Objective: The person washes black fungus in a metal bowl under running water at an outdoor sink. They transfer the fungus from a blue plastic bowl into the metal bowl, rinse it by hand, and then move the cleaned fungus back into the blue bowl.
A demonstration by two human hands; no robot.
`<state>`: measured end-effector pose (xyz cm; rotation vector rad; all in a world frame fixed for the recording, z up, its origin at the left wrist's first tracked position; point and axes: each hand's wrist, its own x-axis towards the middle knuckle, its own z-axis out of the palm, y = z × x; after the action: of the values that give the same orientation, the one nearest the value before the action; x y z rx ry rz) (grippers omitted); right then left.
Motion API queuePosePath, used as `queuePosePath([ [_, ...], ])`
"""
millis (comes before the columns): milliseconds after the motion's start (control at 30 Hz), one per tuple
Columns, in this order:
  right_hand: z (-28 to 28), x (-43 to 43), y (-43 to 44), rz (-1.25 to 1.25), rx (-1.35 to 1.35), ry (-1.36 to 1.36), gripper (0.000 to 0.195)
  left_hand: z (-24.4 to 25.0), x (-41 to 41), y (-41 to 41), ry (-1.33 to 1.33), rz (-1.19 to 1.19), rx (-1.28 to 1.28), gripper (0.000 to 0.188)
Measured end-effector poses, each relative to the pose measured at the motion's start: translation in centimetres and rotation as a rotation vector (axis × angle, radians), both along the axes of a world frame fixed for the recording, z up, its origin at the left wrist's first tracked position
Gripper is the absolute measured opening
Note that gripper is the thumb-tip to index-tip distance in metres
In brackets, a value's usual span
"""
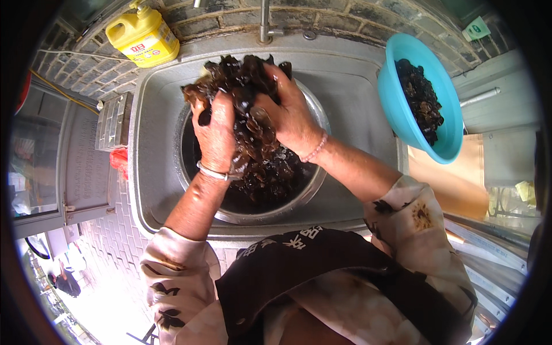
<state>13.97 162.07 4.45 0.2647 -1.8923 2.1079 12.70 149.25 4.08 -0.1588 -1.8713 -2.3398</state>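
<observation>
Between my left hand (214, 133) and my right hand (295, 116) is a big wet heap of wood ear mushrooms (246, 82), lifted above a round metal basin (320, 181). Dark frilly pieces spill past my fingers, and some hang down between my wrists. More wood ear fungus (267, 177) lies in dark water inside the basin. The basin stands in a grey sink (353, 90); my forearms and the raised heap cover part of its rim. My fingertips are mostly hidden by the fungus.
A turquoise plastic bowl (390, 99) holding more dark fungus rests at the sink's right edge. A yellow detergent jug (146, 39) with a pump stands at the back left. The metal faucet (264, 21) rises behind the sink, before a brick wall (293, 18). Bricks (113, 123) are stacked at left.
</observation>
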Motion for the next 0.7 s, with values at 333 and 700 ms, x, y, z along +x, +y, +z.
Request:
queuePosePath([
  [333, 0.5, -0.7, 0.2, -0.063, -0.027, 0.123, 0.036, 0.5, -1.2, -0.4, 0.291, 0.038, -0.344, 0.023],
  [700, 0.9, -0.7, 1.1, -0.106, 0.078, 0.057, 0.052, 0.6, -1.2, -0.9, 0.449, 0.015, -0.745, 0.040],
])
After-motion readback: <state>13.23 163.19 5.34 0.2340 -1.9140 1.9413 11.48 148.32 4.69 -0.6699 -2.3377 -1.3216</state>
